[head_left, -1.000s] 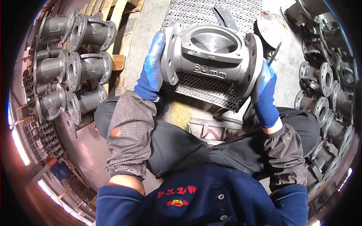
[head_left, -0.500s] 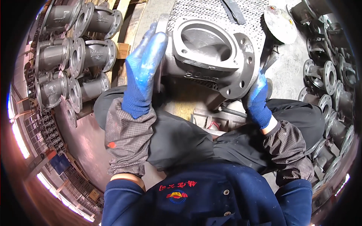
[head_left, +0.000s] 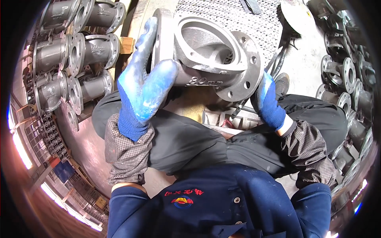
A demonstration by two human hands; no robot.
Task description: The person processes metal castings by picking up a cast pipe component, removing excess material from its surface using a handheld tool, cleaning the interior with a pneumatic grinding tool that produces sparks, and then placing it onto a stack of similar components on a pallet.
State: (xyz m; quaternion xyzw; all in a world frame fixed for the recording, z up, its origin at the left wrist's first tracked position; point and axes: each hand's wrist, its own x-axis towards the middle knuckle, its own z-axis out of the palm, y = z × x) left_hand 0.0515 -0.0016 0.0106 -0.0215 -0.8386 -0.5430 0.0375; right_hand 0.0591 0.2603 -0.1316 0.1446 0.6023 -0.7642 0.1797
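Note:
Between my two hands is a grey cast metal flanged valve body (head_left: 198, 76), raised above my lap. Its large oval opening faces up toward me, and a round bolt-hole flange closes off each end. My left hand (head_left: 145, 85), in a blue coated glove, presses against the left flange, thumb in front and fingers stretched along its outer side. Gloved the same way, my right hand (head_left: 270, 101) cups the lower outer edge of the right flange; most of its fingers are hidden behind the metal.
Similar grey flanged castings (head_left: 95, 51) are stacked by a wooden pallet on the left; more castings (head_left: 341, 77) pile up on the right. Ahead lies a textured metal plate (head_left: 222, 16), with a round pale disc (head_left: 298, 18) beside it. A dark hose (head_left: 279, 59) runs near my right hand.
The valve body has shifted slightly left and tilted, so its left flange stands higher. My left hand has moved left and lower, with thumb and fingers farther apart. The right hand stays at its flange.

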